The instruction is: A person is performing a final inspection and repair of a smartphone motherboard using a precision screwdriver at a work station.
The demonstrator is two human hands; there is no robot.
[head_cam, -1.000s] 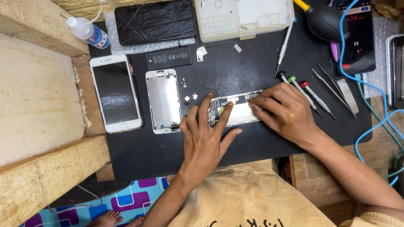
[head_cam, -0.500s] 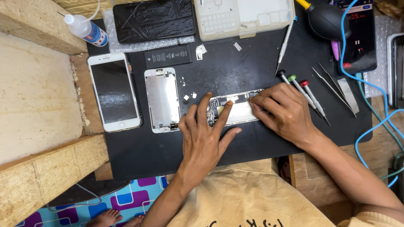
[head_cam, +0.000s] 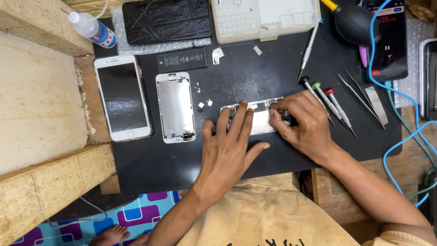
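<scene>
An opened phone body (head_cam: 259,119) lies across the middle of a black work mat (head_cam: 236,82). My left hand (head_cam: 230,148) rests flat on its left half, fingers spread and pressing it down. My right hand (head_cam: 302,125) is at its right end, fingertips pinched on something small inside the body; what they pinch is hidden. A detached metal-backed screen panel (head_cam: 175,107) lies left of the phone body. A white phone (head_cam: 122,98) lies face up further left.
Three small screwdrivers (head_cam: 330,102), tweezers (head_cam: 359,91) and a metal spudger sit right of my hands. A black battery (head_cam: 182,59), a dark phone (head_cam: 166,20), a parts tray (head_cam: 264,18), a glue bottle (head_cam: 91,28), an air blower (head_cam: 355,23) and a blue cable (head_cam: 396,146) ring the mat.
Both hands stay on the phone body. My left hand's fingers have shifted slightly on its left half; my right fingertips have closed in on its right end.
</scene>
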